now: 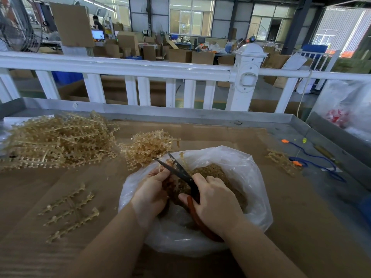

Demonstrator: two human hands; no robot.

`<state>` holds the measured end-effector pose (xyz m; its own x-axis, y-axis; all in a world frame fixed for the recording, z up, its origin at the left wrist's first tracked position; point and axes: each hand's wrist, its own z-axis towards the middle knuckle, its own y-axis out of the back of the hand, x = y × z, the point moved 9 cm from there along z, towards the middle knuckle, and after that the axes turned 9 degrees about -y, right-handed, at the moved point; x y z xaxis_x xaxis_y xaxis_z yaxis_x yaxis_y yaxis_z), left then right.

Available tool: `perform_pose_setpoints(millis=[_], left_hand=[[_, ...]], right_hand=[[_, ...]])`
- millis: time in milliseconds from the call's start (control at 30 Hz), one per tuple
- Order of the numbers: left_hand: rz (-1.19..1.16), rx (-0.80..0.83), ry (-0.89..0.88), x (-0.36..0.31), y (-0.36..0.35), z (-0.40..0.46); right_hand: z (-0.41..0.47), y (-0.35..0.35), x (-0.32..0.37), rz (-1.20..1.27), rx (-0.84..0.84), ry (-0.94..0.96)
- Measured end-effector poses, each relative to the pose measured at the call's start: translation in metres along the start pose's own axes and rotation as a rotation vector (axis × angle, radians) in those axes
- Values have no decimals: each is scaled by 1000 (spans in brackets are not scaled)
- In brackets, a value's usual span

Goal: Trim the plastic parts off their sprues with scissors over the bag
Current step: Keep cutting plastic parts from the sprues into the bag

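Over the open bag (230, 163) near the tabletop's front edge, the left hand (149, 194) pinches a sprue (183, 160); the right hand (214, 203) has its grip closed around the scissors (181, 172), blades spread.

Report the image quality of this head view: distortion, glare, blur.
Head view: wide-angle lens bows the white railing; windows at the back are overexposed; the clear bag shows mild sheen; scissors and both hands look sharp; far background is soft.

Worktop (261, 125) w/ raised metal rim is carrying a cardboard sheet (40, 189). Lying on it: big sprue pile (58, 141) at left, smaller pile (148, 147) beside it, loose sprues (70, 211) in front, clear bag (241, 169) of parts, blue cord (317, 157) at right.
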<state>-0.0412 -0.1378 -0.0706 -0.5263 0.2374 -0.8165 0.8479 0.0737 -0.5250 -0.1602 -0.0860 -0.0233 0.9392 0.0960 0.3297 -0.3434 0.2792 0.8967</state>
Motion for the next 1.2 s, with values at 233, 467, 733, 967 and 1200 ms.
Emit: perform_pose_setpoints(millis=[233,467,733,967,1200], left_hand=[[2,79,-26,0,-5,-2],[12,129,-19,-2,-10,-5],[-44,67,-10,3,-3,-1],[-117,1,-25,6,2,3],[-123,18,-25,6,4,4]], right_hand=[[2,0,4,12,6,-27],[4,0,6,-14,-15,-15],[-1,-1,2,-8,-39,-6],[-8,0,-4,4,4,-1],[-8,0,-2,18,12,-2]])
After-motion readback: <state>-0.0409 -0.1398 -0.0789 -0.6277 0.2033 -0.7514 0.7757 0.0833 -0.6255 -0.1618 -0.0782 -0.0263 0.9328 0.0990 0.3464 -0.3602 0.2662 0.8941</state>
